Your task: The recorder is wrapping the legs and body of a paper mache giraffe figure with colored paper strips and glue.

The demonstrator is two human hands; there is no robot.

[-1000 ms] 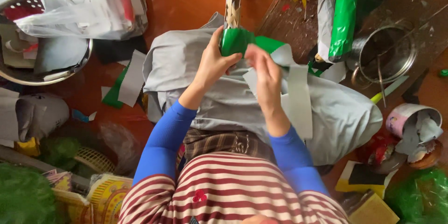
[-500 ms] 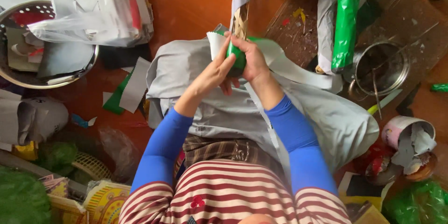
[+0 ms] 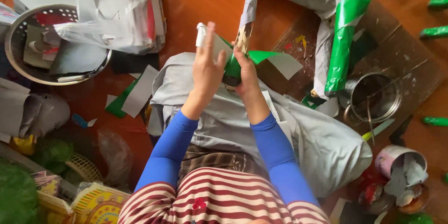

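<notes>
My right hand grips a green paper-wrapped roll with a bundle of thin sticks poking out of its top. A green and white paper strip trails from the roll to the right. My left hand lies flat against the left side of the roll, fingers stretched upward; one fingertip is wrapped in white tape. Both arms wear blue sleeves and hover over a grey cloth spread on my lap.
A perforated metal bowl of paper scraps sits at the upper left beside white plastic bags. A metal pot stands on a dark board at the right, with a long green roll, scrap-filled tins and green-white offcuts.
Both hands have risen with the green roll. My left hand has flattened and opened its fingers upward against the roll, and the paper strip now trails off to the right.
</notes>
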